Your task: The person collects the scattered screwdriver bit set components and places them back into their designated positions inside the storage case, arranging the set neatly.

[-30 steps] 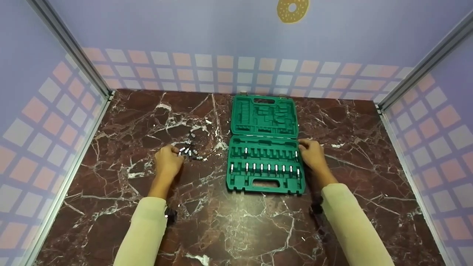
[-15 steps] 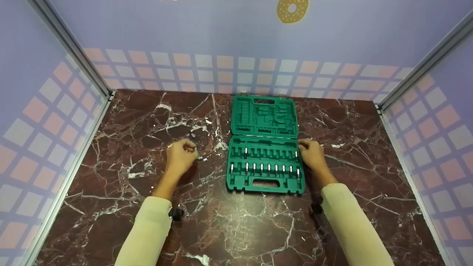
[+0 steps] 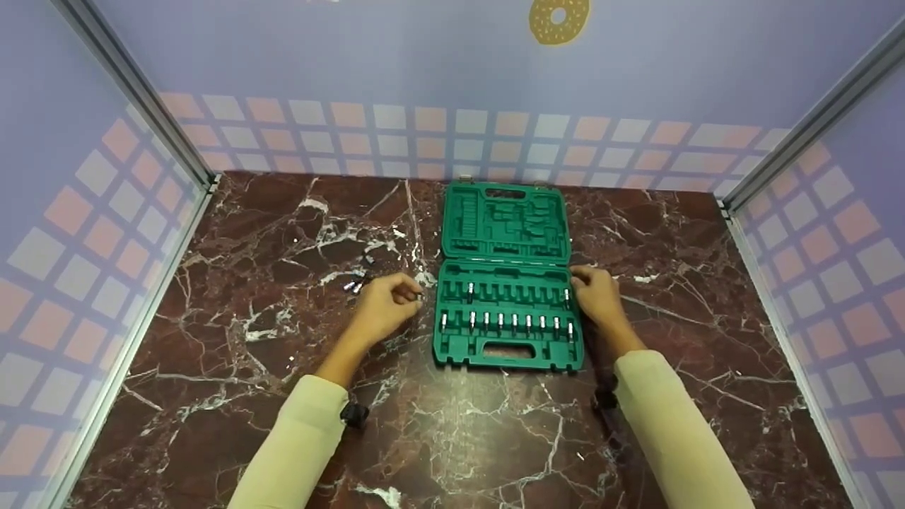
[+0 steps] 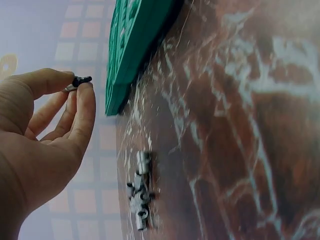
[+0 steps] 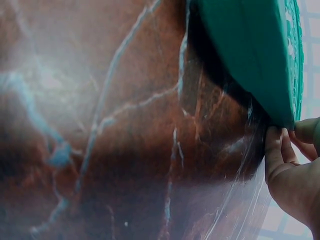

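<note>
My left hand (image 3: 387, 305) pinches a small bit socket (image 4: 79, 82), black and silver, between thumb and fingertips. It is just left of an open green socket case (image 3: 508, 351). Several silver-and-dark bit sockets stand in the case's lower half, most in the front row and two in the row behind. At the case's right edge, my right hand (image 3: 599, 300) holds the rim; in the right wrist view its thumb and fingers (image 5: 274, 145) meet the corner. Loose bit sockets (image 4: 141, 197) lie in a small pile on the table, partly behind my left hand in the head view.
The case lid (image 3: 505, 254), with moulded recesses, lies back flat toward the rear wall (image 3: 339, 56). Side walls with metal frame strips border the dark red marble-patterned table (image 3: 495, 438) at left and right.
My left hand has moved from the loose pile rightward to the case's left side, carrying a bit socket. My right hand and the case have stayed in place.
</note>
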`<state>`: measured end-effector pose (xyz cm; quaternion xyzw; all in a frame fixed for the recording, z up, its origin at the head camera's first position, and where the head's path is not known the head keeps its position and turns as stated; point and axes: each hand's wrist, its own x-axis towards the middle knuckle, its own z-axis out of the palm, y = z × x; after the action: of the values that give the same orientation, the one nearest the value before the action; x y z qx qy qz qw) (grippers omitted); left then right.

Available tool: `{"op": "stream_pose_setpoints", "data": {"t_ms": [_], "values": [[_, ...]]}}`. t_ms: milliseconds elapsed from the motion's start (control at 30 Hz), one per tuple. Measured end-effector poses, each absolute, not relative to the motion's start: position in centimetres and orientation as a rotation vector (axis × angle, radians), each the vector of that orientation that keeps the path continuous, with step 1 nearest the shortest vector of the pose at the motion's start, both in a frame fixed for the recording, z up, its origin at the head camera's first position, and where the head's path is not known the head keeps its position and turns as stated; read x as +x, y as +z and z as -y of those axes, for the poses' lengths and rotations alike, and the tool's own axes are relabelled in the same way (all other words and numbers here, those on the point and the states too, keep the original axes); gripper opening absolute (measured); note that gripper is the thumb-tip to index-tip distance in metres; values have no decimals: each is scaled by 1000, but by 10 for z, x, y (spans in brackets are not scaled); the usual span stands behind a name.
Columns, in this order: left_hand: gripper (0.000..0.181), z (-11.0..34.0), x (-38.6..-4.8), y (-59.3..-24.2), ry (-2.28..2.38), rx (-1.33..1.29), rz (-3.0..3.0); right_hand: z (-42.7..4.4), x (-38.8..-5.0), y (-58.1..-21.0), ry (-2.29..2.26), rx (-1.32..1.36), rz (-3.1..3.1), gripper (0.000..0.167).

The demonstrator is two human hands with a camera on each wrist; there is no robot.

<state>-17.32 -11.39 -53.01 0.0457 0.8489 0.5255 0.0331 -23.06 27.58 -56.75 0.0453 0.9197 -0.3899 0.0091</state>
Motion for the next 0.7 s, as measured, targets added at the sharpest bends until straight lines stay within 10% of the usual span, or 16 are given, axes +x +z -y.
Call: {"op": "stream_pose_setpoints", "data": {"t_ms": [700], "values": [[6, 54, -178, -535, 1281, 341, -2702, -278, -231, -569, -1208, 94, -2884, 31]]}}
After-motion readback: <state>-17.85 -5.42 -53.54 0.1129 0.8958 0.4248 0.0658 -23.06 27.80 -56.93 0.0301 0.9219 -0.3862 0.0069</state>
